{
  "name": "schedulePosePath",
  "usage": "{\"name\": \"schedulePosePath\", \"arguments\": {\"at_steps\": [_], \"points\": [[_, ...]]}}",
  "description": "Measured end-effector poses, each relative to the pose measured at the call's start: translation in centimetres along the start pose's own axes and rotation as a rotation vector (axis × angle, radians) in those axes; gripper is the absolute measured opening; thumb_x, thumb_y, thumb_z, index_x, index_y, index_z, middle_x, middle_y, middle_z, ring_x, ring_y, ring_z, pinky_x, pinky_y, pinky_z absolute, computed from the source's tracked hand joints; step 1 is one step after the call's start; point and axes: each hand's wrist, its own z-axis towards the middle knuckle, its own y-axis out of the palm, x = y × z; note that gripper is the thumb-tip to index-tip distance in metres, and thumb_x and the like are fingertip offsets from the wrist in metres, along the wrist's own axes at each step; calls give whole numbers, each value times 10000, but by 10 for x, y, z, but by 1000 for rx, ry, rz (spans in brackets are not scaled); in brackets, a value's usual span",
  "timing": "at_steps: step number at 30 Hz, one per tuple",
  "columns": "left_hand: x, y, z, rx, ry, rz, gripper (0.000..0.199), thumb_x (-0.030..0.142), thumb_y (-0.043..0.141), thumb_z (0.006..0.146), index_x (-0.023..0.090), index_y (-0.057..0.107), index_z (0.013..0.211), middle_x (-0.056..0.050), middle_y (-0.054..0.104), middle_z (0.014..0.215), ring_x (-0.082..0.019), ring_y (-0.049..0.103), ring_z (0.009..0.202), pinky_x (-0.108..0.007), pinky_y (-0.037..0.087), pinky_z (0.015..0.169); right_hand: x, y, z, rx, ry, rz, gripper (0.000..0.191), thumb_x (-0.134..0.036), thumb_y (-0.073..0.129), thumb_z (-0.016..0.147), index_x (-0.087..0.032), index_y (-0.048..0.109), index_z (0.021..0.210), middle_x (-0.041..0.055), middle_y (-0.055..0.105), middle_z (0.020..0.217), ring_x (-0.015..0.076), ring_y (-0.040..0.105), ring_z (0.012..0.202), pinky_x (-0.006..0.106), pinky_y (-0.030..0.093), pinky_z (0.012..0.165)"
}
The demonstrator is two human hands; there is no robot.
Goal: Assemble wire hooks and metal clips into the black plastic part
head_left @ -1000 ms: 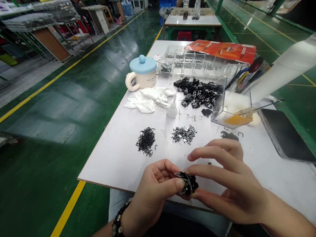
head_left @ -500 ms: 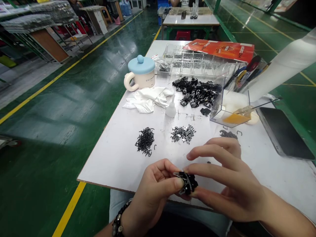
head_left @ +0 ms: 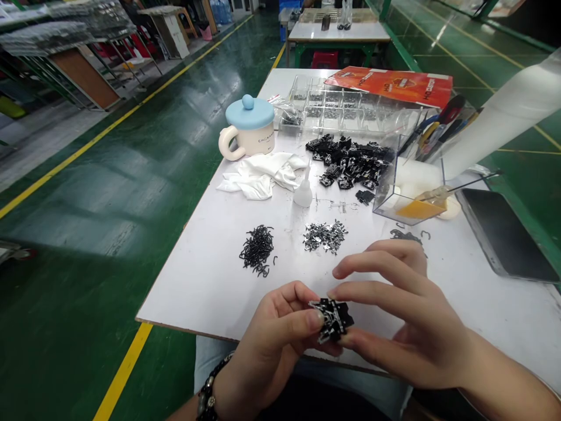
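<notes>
My left hand (head_left: 274, 330) pinches a small black part with silvery metal pieces (head_left: 335, 320) between thumb and fingers, just over the table's front edge. From the other side, the thumb and forefinger of my right hand (head_left: 421, 321) grip the same part; its other fingers are spread above. Beyond my hands lie a pile of short curved black pieces (head_left: 258, 248) and a pile of small shiny metal pieces (head_left: 325, 236). Further back is a heap of similar black parts (head_left: 350, 161). More dark curved pieces (head_left: 405, 235) are partly hidden behind my right hand.
On the white table (head_left: 193, 280) stand a lidded mug (head_left: 252, 137), a white cloth (head_left: 263, 174) and a small squeeze bottle (head_left: 303, 193). To the right are a clear tool holder (head_left: 407, 202) and a phone (head_left: 508, 234). A compartment tray (head_left: 328, 120) and red sheet (head_left: 394, 86) lie behind.
The black part has turned slightly in my fingers, showing more of its metal pieces. Both hands keep nearly the same place.
</notes>
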Motion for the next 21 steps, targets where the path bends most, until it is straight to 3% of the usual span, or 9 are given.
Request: {"name": "schedulePosePath", "arguments": {"at_steps": [21], "points": [[3,-2,1,-23,-13,-35,54,152,643,763,116,603,763,-42,678,671,-120,649,589,-209,547,582,0,0,0,-27,46,2,153,-314,558,853,-236,594,980,57,553,1041,248,438,960,440,335,840]]}}
